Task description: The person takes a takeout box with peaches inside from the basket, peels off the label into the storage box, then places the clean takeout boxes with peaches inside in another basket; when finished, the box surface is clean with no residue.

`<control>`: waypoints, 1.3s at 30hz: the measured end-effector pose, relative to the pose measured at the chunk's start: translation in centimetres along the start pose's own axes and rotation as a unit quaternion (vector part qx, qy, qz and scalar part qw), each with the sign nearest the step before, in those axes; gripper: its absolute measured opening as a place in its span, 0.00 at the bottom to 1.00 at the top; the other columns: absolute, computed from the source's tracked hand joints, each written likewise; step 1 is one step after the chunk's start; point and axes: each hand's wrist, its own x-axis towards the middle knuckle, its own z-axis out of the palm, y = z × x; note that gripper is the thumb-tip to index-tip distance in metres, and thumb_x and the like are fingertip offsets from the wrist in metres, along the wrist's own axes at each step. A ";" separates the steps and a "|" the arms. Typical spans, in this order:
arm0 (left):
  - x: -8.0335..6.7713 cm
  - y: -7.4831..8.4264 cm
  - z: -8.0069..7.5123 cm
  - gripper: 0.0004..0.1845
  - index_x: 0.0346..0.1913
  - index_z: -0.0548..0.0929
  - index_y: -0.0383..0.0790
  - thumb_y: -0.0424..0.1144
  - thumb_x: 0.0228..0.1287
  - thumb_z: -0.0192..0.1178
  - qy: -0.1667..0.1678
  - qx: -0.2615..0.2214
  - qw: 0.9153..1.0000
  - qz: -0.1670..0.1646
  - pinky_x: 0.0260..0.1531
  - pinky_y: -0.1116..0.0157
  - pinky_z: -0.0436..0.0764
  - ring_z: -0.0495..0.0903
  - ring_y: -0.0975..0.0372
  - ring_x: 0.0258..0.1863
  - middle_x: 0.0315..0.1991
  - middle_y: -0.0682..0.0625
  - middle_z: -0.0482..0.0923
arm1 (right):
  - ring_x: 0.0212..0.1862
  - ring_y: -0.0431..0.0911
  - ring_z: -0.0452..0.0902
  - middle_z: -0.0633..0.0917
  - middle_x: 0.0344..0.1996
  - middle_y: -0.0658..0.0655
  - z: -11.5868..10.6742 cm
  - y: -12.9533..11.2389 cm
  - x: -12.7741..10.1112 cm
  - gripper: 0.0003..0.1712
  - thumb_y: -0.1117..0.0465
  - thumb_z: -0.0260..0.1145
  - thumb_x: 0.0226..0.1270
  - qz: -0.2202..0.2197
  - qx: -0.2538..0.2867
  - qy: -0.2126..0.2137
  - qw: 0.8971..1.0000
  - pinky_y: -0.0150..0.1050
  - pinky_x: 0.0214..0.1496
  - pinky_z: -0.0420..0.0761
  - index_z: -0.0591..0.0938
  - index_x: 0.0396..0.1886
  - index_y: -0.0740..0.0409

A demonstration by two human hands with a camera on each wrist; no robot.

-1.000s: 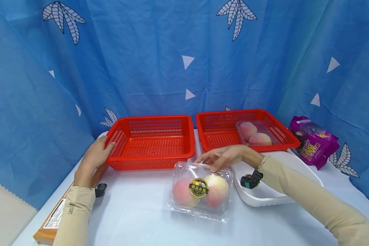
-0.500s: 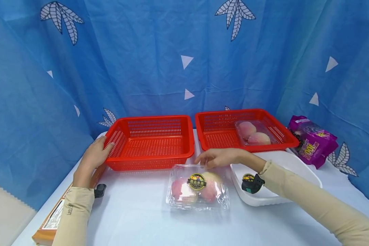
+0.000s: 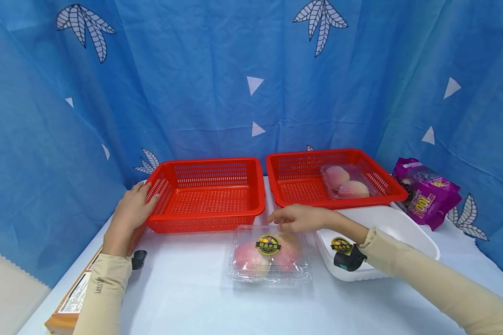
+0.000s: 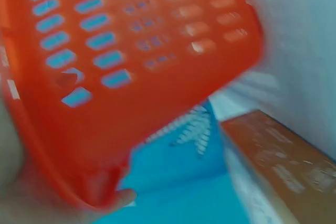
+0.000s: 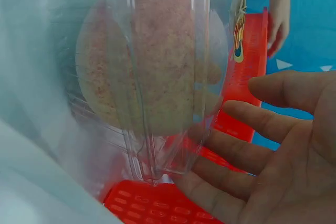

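A clear plastic box of peaches (image 3: 268,245), with a black and gold label on its lid, lies flat on the white table. My right hand (image 3: 303,218) is at its far right corner. In the right wrist view the fingers of that hand (image 5: 252,156) are extended along the box's side (image 5: 152,156), and the thumb stands apart from it. Over on the left, my left hand (image 3: 133,209) grips the left rim of a red plastic basket (image 3: 205,224); a fingertip (image 4: 125,198) shows under the rim in the left wrist view.
A second red basket (image 3: 281,190) holds another peach box (image 3: 348,180). In front of it stands a white tub (image 3: 385,223) with a labelled thing (image 3: 341,244) inside. A purple bag (image 3: 429,193) lies at right, an orange-brown package (image 3: 73,298) at left. Blue curtains enclose the table.
The peach box has gone from tilted up to lying flat. My right hand's fingers have loosened from its far edge. My left hand stays on the basket rim.
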 end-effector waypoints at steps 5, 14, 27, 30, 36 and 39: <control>-0.3 4.4 -0.7 0.32 0.70 0.62 0.33 0.49 0.71 0.50 0.013 -0.011 0.995 0.100 0.57 0.36 0.67 0.63 0.38 0.63 0.66 0.32 0.62 | 0.52 0.46 0.75 0.81 0.53 0.51 0.2 -0.3 -0.8 0.24 0.60 0.60 0.66 -0.003 -0.012 0.013 1.000 0.42 0.53 0.79 0.76 0.62 0.55; -4.4 14.4 1.2 0.24 0.58 0.79 0.47 0.52 0.61 0.63 -0.119 -0.165 0.938 0.280 0.50 0.55 0.79 0.79 0.59 0.49 0.50 0.53 0.80 | 0.56 0.53 0.75 0.81 0.53 0.53 0.3 -0.2 -2.1 0.21 0.61 0.62 0.66 -0.014 -0.019 0.056 0.998 0.44 0.54 0.80 0.77 0.60 0.55; -6.1 16.3 6.5 0.47 0.71 0.65 0.53 0.62 0.47 0.69 -0.273 -0.086 0.920 0.266 0.62 0.43 0.66 0.60 0.53 0.69 0.70 0.52 0.63 | 0.52 0.52 0.78 0.83 0.51 0.52 1.3 -0.4 -2.3 0.21 0.60 0.65 0.64 -0.029 -0.015 0.102 0.994 0.38 0.48 0.82 0.79 0.58 0.54; -6.0 16.3 6.7 0.49 0.71 0.65 0.54 0.67 0.45 0.67 -0.269 -0.080 0.926 0.252 0.60 0.43 0.67 0.61 0.53 0.69 0.70 0.52 0.63 | 0.51 0.51 0.78 0.83 0.50 0.54 1.4 -0.7 -2.1 0.21 0.60 0.65 0.64 -0.027 -0.010 0.103 0.994 0.38 0.47 0.82 0.79 0.58 0.56; -6.2 16.4 6.8 0.49 0.71 0.64 0.59 0.71 0.45 0.65 -0.262 -0.075 0.934 0.231 0.59 0.41 0.68 0.59 0.52 0.69 0.71 0.51 0.61 | 0.47 0.47 0.78 0.83 0.47 0.58 2.0 -1.0 -1.6 0.22 0.63 0.64 0.63 -0.043 0.006 0.102 0.994 0.34 0.44 0.82 0.79 0.57 0.62; -6.3 16.4 6.9 0.49 0.72 0.63 0.60 0.71 0.45 0.64 -0.264 -0.078 0.934 0.226 0.60 0.41 0.67 0.59 0.50 0.70 0.72 0.50 0.59 | 0.42 0.43 0.77 0.83 0.45 0.56 2.3 -1.0 -1.3 0.21 0.63 0.64 0.62 -0.048 -0.007 0.107 0.993 0.31 0.41 0.81 0.81 0.55 0.61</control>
